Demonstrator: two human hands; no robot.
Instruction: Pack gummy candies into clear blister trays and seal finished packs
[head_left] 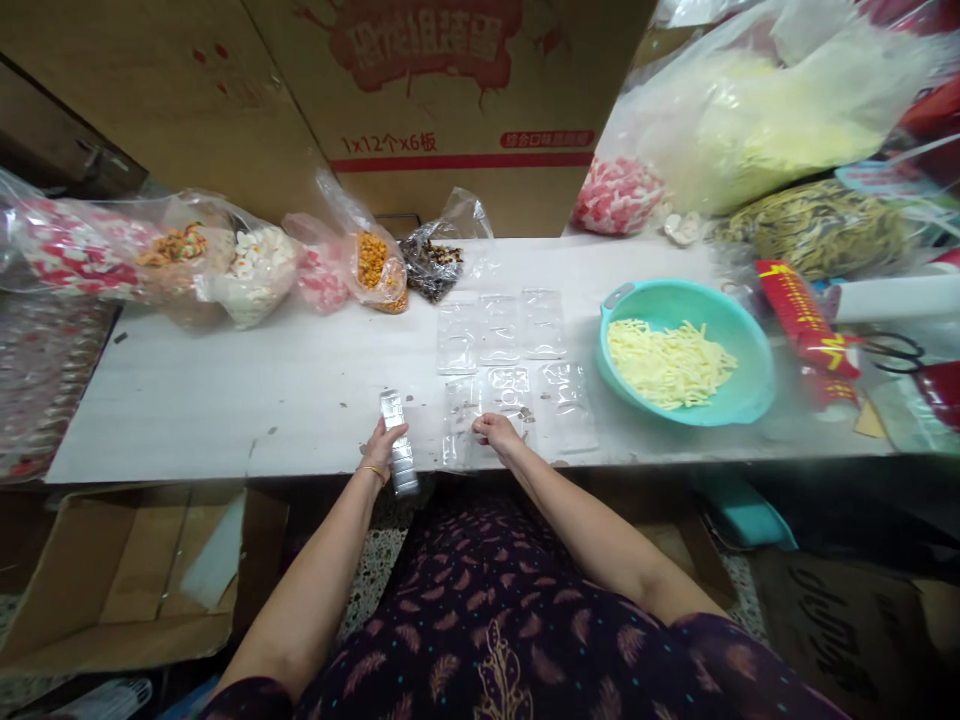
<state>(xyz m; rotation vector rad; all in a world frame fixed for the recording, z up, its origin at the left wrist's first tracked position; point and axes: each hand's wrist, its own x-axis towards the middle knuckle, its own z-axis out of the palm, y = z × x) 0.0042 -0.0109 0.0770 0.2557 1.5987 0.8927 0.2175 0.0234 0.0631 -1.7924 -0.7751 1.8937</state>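
My left hand (384, 446) is closed around a narrow stack of clear plastic trays (398, 440), held at the table's front edge. To its right, my right hand (497, 432) is pinched at the right edge of a thin clear plastic tray (459, 405). More such trays lie around it in two rows, among them a back-row tray (543, 325) and a front-row tray (566, 405). A turquoise basin (756, 385) stands right of the trays, with pale yellow shreds (667, 365) in it.
Bags of pink-and-white pieces (82, 245), orange bits (373, 260) and dark bits (433, 268) line the back left. A large carton (465, 110) stands behind them. Scissors (892, 350) and a red packet (802, 315) lie right. An open cardboard box (142, 650) sits below left.
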